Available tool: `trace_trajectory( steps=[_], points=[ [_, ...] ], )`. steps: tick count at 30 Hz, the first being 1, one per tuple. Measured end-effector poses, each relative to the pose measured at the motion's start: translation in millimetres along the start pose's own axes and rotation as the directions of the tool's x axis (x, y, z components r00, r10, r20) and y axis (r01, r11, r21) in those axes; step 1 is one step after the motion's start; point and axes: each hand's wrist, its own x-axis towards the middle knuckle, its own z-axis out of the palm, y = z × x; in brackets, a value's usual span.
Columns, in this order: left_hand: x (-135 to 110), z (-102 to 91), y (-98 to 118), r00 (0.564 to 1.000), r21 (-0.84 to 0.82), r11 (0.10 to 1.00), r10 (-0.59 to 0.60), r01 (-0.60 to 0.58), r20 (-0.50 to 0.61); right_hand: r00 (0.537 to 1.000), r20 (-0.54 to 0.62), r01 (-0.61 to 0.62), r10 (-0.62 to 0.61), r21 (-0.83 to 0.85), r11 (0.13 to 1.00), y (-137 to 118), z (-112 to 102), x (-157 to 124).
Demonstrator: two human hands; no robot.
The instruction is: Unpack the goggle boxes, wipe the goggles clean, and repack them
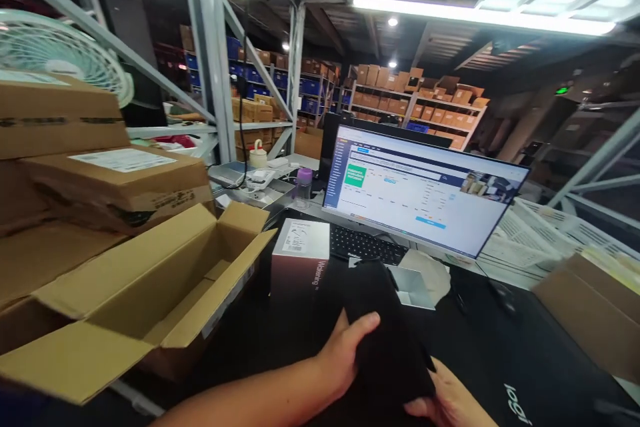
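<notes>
A dark black oblong item (390, 340), perhaps a pouch or case, is held up over the desk; its exact kind is hard to make out. My left hand (343, 353) grips its left side, with the thumb lying across the front. Around its lower right corner close the fingers of my right hand (445, 395). Just left of and behind the item stands a white and brownish product box (300, 243) with a printed label on top. Partly hidden behind the item is a small silvery open box or tray (413, 285).
On the left lies an open cardboard carton (210, 280) beside stacked closed cartons (125, 177). A monitor (400, 200) and a keyboard (367, 245) stand behind. To the right are a mouse (501, 297), white baskets (530, 233) and another carton (590, 313) on the black mat (550, 360).
</notes>
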Motion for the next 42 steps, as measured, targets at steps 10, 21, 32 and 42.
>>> trace_trajectory(
  steps=[10, 21, 32, 42],
  points=[
    [0.0, -24.1, 14.3, 0.884, 0.603, 0.651, 0.286, -0.462, 0.369, 0.905, -0.244, -0.343, 0.349, 0.067, 0.937, -60.1, -61.6, 17.2],
    [0.0, -24.4, 27.2, 0.582, 0.649, -0.198, 0.307, -0.735, 0.753, 0.981, -0.183, -0.020, -0.069, -0.443, 0.896, -138.9, -76.8, 52.7],
    [4.1, -11.5, 48.1, 0.616, 0.728, -0.401, 0.389, -0.556, 0.685, 0.968, -0.203, -0.249, 0.150, -0.670, 0.699, -149.8, -67.4, 48.5],
    [15.0, 33.2, 64.1, 0.824, 0.873, 0.104, 0.398, -0.477, 0.403, 0.991, 0.056, -0.018, 0.120, -0.840, 0.542, -166.6, -29.7, 23.3]
  ],
)
